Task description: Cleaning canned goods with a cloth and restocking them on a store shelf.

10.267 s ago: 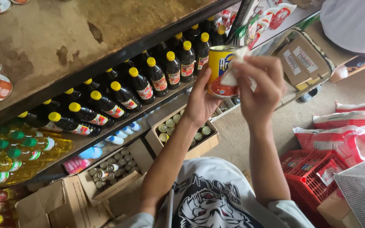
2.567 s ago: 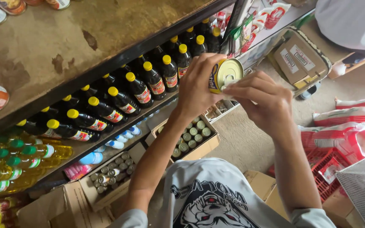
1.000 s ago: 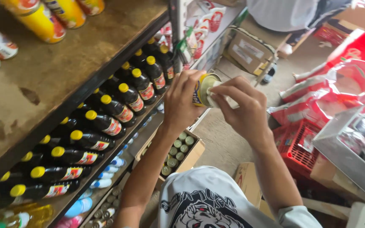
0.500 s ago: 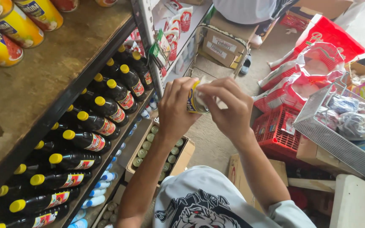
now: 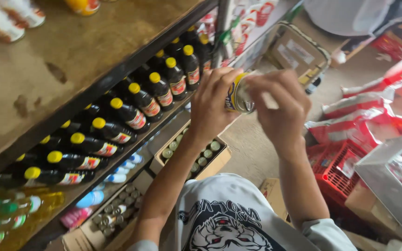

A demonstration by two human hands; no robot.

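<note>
Left hand (image 5: 212, 104): curled around the yellow-labelled round metal can (image 5: 238, 95), holding its side.
Right hand (image 5: 280, 109): fingers closed over the can's far end.
Can: raised between both hands, just beside the wooden shelf (image 5: 70, 60).
Below: dark yellow-capped bottles (image 5: 131, 109) in rows.

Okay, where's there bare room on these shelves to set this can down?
The worn brown top shelf is bare between the cans at its far-left edge and the front lip. The shelf below is packed with dark yellow-capped bottles. Both hands, left hand and right hand, hold the yellow can.
</note>
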